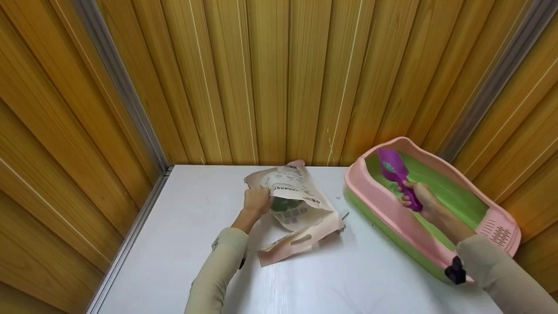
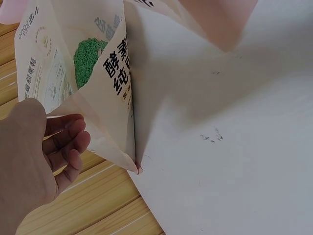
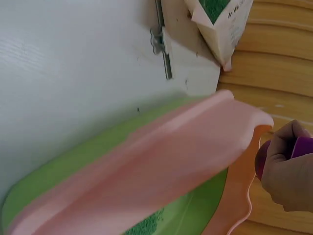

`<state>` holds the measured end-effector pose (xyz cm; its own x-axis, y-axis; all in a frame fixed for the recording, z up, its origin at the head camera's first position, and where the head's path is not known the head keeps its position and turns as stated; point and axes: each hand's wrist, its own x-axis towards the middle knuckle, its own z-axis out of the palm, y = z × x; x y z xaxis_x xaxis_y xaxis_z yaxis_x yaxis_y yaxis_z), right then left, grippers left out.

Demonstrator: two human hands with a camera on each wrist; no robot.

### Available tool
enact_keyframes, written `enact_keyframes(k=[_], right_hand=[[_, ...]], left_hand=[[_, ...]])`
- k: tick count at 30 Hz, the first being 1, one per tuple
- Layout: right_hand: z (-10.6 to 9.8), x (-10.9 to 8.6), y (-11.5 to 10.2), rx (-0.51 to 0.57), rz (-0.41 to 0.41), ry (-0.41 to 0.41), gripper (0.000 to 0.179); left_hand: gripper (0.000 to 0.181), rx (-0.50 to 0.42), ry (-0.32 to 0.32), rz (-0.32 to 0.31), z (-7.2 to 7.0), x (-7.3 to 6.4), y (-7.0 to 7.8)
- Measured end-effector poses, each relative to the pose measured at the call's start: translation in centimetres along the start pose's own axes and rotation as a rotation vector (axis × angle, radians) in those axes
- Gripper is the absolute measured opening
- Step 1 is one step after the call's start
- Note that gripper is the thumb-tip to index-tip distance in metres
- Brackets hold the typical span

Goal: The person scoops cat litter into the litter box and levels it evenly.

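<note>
In my right wrist view, the purple scoop [image 1: 413,198] is mostly cut off at the frame edge; the head view shows it whole, over the pink-and-green tray [image 1: 372,185]. I have the right hand [image 1: 423,199] in a firm grip, fingers wrapped round the handle. The scoop's long axis slants, blade pointing away from me and leftward. I can't tell whether the green patch in the blade is granules. My left hand [image 1: 257,199] grip is closed on the edge of the paper bag [image 1: 283,179], fingertips partly hidden. The bag lies on the worktop [image 1: 183,235], mouth facing me; its folds conceal most of the green granules [image 2: 88,61] inside.
</note>
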<state>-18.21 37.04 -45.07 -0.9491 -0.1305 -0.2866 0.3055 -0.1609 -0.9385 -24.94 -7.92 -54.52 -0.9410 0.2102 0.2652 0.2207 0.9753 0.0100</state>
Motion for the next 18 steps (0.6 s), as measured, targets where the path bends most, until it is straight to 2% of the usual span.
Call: enact_keyframes(k=[5,10,16,18], right_hand=[[-3.1,0.5,-1.0,-0.261,0.017,0.065,0.029],[-5.7,0.5,-1.3,-0.376,0.065,0.074,0.029],[-7.4,0.1,-1.3,-0.647,0.101,0.152,0.034],[-7.6,0.2,-1.2,-0.706,0.105,0.182,0.032]], left_hand=[[0.028,0.003,-0.001,-0.001,0.1,-0.1,-0.1],[0.028,-0.001,-0.031,-0.001,0.4,-0.3,0.0],[0.027,0.006,-0.007,0.008,0.7,-0.3,0.3],[0.027,0.007,-0.003,0.010,0.8,-0.3,0.3]])
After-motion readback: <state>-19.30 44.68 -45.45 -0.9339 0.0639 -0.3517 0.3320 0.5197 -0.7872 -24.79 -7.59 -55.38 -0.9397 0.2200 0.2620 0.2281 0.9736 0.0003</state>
